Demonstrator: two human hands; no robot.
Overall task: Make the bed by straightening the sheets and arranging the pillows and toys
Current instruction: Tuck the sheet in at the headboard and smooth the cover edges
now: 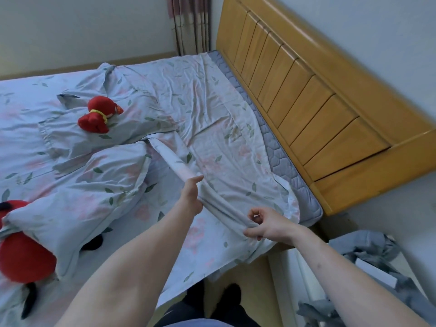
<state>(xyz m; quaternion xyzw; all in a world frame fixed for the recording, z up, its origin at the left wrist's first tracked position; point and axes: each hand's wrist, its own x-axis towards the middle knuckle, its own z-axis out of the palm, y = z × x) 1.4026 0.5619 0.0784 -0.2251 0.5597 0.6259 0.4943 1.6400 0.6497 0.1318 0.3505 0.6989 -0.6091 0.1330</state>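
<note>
**Sheet gathered in both hands at the bed corner**

Near the bed's corner, at about five o'clock from the frame's middle, the sheet (219,128) is bunched into a ridge and lifted off the mattress (280,159). The left hand (190,197) has its grip curled round the ridge's farther end, thumb up. The right hand (266,224) pinches the nearer end between thumb and fingers, with the other fingers loosely curled (both grips are on the same fold of cloth). Between and beyond the hands the sheet lies wrinkled, and its edge leaves a strip of grey quilted mattress bare along the headboard (304,90), which runs from twelve to three o'clock.

At nine o'clock, two pillows (99,185) lie askew, one overlapping the other. A small red toy (99,114) sits on the farther pillow. A big red toy (22,256) lies at eight o'clock, partly under the nearer pillow. Grey cloth (368,246) is heaped off the bed at four o'clock.
</note>
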